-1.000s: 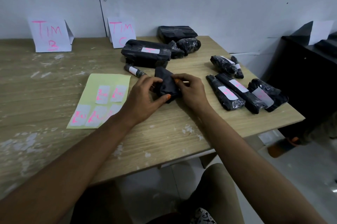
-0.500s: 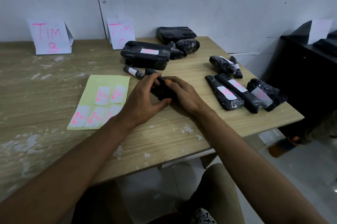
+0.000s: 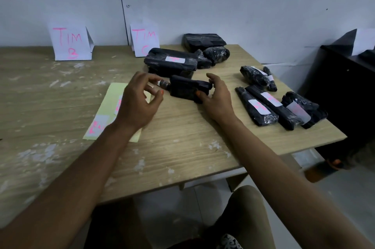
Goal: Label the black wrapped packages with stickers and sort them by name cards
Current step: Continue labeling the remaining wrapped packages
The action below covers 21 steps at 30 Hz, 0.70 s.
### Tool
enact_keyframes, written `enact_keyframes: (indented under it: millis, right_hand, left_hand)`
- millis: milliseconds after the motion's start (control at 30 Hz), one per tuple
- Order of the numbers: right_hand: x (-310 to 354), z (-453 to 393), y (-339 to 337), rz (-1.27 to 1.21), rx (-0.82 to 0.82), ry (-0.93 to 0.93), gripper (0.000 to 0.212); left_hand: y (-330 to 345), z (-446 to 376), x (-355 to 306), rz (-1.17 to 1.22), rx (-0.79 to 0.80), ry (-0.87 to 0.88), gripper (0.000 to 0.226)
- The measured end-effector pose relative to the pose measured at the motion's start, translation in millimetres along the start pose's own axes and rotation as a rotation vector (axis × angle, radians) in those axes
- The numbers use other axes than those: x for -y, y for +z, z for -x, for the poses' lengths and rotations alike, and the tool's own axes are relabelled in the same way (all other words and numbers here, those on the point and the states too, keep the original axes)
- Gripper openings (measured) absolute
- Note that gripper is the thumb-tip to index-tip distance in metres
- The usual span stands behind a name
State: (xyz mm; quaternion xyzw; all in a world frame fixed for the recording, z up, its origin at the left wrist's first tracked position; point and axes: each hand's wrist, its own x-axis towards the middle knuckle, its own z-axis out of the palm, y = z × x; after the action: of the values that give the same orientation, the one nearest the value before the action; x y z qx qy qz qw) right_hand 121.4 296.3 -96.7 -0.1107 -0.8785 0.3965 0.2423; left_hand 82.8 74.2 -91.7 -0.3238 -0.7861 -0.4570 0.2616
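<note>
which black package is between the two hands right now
The unlabelled black package lying in front of the big labelled package; the right hand touches it, the left hand hovers beside.

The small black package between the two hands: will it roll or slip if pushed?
The small black package looks flat-sided, so it probably slides rather than rolls. Its wrapping looks matte, likely not very slippery. The right hand touches its near edge, which suggests it is light.

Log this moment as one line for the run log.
left hand: open, over sticker sheet | right hand: touching unlabelled package | package: on table
</note>
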Motion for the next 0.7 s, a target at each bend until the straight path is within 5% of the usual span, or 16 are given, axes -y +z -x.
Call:
enact_keyframes:
  millis: [233,400,567,700]
  right_hand:
    - [28.4,13.7,8.9,0.036,-0.181,-0.263,0.018]
    - [57.9,16.8,39.9,-0.114,0.020,-0.385,0.012]
    - [85.5,21.9,79.7,-0.047,0.322,-0.424,0.013]
    - [96.7,17.2,108.0,0.046,0.411,-0.465,0.018]
  left_hand:
    - [-45.1,-12.7,40.8,-0.140,-0.015,-0.136,0.017]
    - [-67.9,-3.8,78.1,-0.267,0.031,-0.426,0.028]
    - [-75.7,8.3,88.0,-0.252,0.115,-0.550,0.029]
    - [-75.7,7.6,83.9,-0.166,0.086,-0.601,0.029]
